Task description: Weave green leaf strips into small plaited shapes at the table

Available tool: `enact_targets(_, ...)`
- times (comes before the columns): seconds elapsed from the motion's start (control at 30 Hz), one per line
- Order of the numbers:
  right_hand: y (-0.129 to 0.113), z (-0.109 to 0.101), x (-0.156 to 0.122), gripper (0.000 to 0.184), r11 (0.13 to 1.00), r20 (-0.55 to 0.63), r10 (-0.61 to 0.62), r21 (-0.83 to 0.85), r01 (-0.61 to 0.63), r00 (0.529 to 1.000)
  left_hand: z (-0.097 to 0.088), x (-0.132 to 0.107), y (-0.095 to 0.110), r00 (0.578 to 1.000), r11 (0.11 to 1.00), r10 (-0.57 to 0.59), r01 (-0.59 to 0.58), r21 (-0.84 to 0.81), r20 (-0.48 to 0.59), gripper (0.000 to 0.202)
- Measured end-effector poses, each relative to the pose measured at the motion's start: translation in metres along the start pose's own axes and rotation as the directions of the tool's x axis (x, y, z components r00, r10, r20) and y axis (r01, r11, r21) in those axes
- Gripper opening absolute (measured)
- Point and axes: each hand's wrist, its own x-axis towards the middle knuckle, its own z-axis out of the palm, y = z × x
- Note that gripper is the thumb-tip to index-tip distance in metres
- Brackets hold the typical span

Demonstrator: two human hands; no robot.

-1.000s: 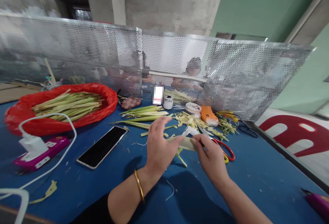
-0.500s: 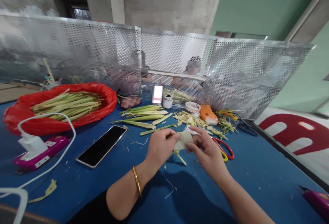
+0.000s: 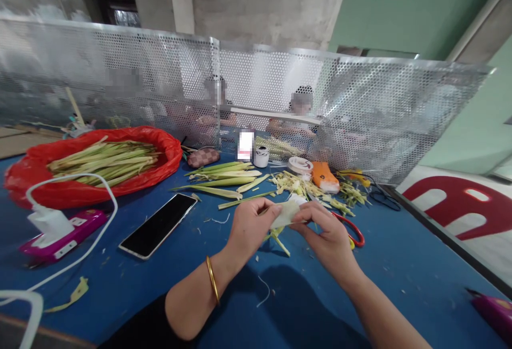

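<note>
Both hands meet over the middle of the blue table (image 3: 400, 279). My left hand (image 3: 250, 226), with a gold bangle on its wrist, pinches the left end of a pale folded leaf strip (image 3: 286, 213). My right hand (image 3: 328, 237) pinches the right end of the same strip. Green strip ends hang down below the fold. Red-handled scissors (image 3: 354, 231) lie just right of my right hand. Loose green leaf strips (image 3: 224, 178) and cut scraps (image 3: 300, 184) lie beyond the hands.
A red bag of leaf strips (image 3: 160, 170) sits far left. A black phone (image 3: 158, 226), a pink power bank with white charger (image 3: 56, 229), an orange tool (image 3: 324, 177), a tape roll (image 3: 300, 165) and a perforated metal screen (image 3: 360, 109) are around; people sit behind it.
My left hand closed from open fingers onto the strip. The long strip got folded into a shorter, wider piece held between both hands, which stayed in about the same place.
</note>
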Motion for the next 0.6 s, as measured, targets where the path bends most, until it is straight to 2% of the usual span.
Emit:
enact_targets(0.1, 0.0008, -0.0019, 0.0011, 0.006, 1.000, -0.018, -0.010, 0.021, 0.010, 1.000, 0.0006, -0.0002, 0.0000, 0.999, 0.998, -0.028, 0.029, -0.057, 0.027, 0.029)
enact_targets(0.17, 0.0015, -0.0027, 0.0019, 0.008, 0.998, 0.008, 0.021, 0.066, -0.021, 1.000, 0.0008, -0.0012, 0.0008, 0.999, 0.999, -0.016, 0.017, -0.037, 0.047, 0.029)
enact_targets(0.37, 0.0018, -0.0013, 0.0023, 0.010, 0.945, 0.053, 0.243, 0.212, -0.249, 0.969, 0.0015, -0.0061, 0.0070, 0.994, 0.992, 0.063, -0.072, 0.105, 0.087, 0.029)
enact_targets(0.6, 0.0011, 0.0001, 0.0017, 0.015, 0.892, -0.075, 0.405, 0.252, -0.375, 0.911, 0.0024, -0.0056, 0.0046, 0.978, 0.992, 0.031, -0.055, 0.111, 0.207, 0.024)
